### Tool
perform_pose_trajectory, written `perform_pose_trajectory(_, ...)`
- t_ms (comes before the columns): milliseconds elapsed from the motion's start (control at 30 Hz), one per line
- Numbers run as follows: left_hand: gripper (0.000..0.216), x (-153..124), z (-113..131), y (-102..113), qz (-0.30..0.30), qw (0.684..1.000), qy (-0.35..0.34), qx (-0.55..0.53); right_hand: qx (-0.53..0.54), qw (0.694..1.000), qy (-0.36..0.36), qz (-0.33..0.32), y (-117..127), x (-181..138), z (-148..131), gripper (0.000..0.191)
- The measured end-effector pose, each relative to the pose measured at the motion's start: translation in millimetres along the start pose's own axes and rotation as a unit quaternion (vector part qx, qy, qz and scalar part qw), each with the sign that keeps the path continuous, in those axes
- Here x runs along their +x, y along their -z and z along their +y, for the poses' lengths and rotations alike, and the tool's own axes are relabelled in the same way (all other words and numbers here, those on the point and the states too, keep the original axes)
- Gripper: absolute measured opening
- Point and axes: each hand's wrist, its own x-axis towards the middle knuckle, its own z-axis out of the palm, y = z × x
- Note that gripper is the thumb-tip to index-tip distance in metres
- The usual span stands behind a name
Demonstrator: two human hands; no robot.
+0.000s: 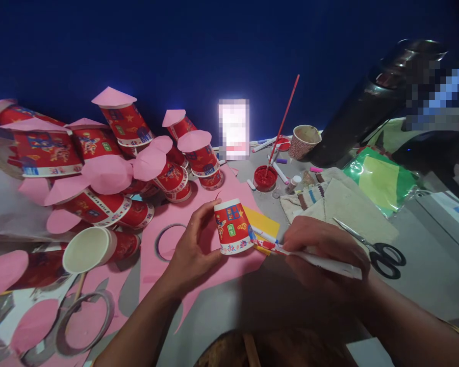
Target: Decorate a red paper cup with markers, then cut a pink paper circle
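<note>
My left hand point(193, 242) grips a red printed paper cup point(232, 224), which is upside down with its white rim at the bottom. Between the fingers of my right hand point(321, 244) is a white pen-shaped tool point(329, 265), smeared red toward its front end. That end points at the cup's lower right side, near the rim; I cannot tell whether it touches. Below and behind the cup lie yellow paper point(262, 221), a white marker point(265, 234) and a pink sheet point(214, 278).
Red cups with pink paper tops point(124, 122) crowd the left. A tape roll point(84, 322) lies in front. Farther back stand a red paint pot point(265, 178) with a stick, a patterned cup point(305, 142) and a glowing screen point(234, 127). Scissors point(382, 257) and cloth point(344, 199) lie right.
</note>
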Motion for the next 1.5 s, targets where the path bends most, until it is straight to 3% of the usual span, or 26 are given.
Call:
perform_pose_trajectory(733,0.084,-1.2,-4.3,3.2,-0.005,0.999,-0.001,0.04,0.007,1.0,-0.015,-0.018,-0.4,1.5,-0.1,0.012)
perform_pose_trajectory(1067,0.088,-2.0,-3.6,5.7,0.0,0.997,-0.013,0.072,-0.046,0.998,-0.015,0.05,-2.6,-7.5,3.5,0.018)
perform_pose_trajectory(1500,0.088,-2.2,0.6,5.0,-0.003,0.999,0.003,0.053,-0.032,0.999,-0.014,-0.003,-1.8,1.3,-1.7,0.011)
